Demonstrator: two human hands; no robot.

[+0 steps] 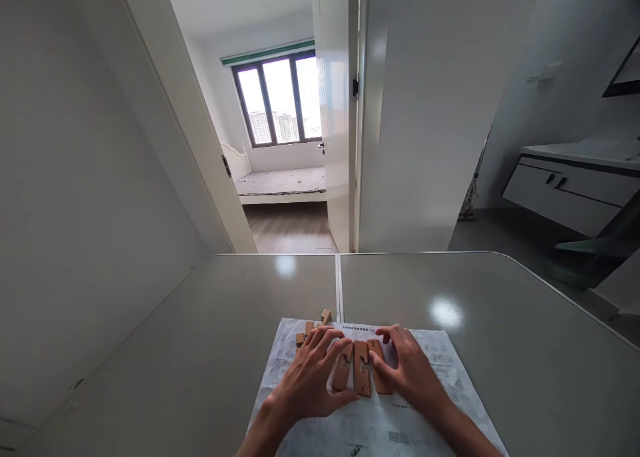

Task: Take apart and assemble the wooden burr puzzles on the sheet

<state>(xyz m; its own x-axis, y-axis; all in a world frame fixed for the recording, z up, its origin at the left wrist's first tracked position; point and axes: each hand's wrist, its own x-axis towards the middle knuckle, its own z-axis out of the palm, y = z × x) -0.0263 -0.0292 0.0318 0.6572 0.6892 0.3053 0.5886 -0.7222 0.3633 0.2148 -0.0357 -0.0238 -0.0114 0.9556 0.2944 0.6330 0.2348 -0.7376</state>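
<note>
Wooden pieces [362, 378] with "1" and "2", on printed paper [320, 438], left hand [311, 371] and right hand [413, 369] alongside, fingers [400, 340] spread apart.

The left plate [341, 379], middle plate [362, 377] and right plate [383, 381], all flat brown wood, lie side by side on the paper [440, 377]. The left and middle ones show curved cutouts; the middle bears a 1, the right a 2. Small paler blocks [326, 315] sit farther left, partly hidden.
</note>
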